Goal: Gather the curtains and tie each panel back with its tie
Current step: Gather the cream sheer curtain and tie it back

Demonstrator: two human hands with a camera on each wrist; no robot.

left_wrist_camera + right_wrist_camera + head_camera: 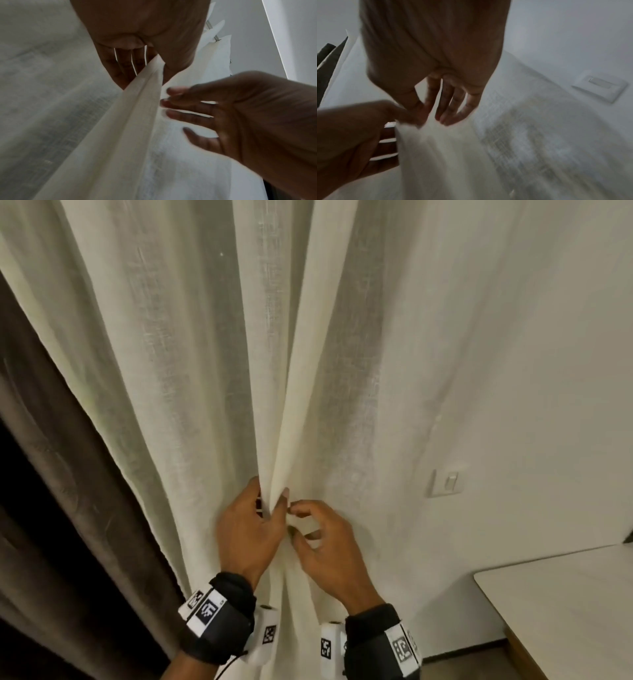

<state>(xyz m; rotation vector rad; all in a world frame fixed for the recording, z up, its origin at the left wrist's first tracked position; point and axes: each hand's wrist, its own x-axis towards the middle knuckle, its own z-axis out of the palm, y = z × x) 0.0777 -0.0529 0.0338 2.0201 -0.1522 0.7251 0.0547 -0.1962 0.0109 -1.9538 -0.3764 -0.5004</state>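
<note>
A cream sheer curtain (205, 371) hangs in long folds in front of me. My left hand (270, 505) pinches a narrow vertical fold (279, 460) of it between thumb and fingers. In the left wrist view the fold (133, 108) runs up into that pinch. My right hand (305, 522) is just right of the fold, its fingers (188, 106) loosely spread, with their tips at the fabric and nothing held. The right wrist view is blurred; it shows my right hand (435, 112) over the cloth and my left hand (359, 128) holding the fold's edge. No tie is in view.
A dark brown heavy curtain (51, 474) hangs at the left, behind the sheer one. The white wall on the right carries a light switch (447, 482). A pale table (565, 594) stands at the lower right, close to the wall.
</note>
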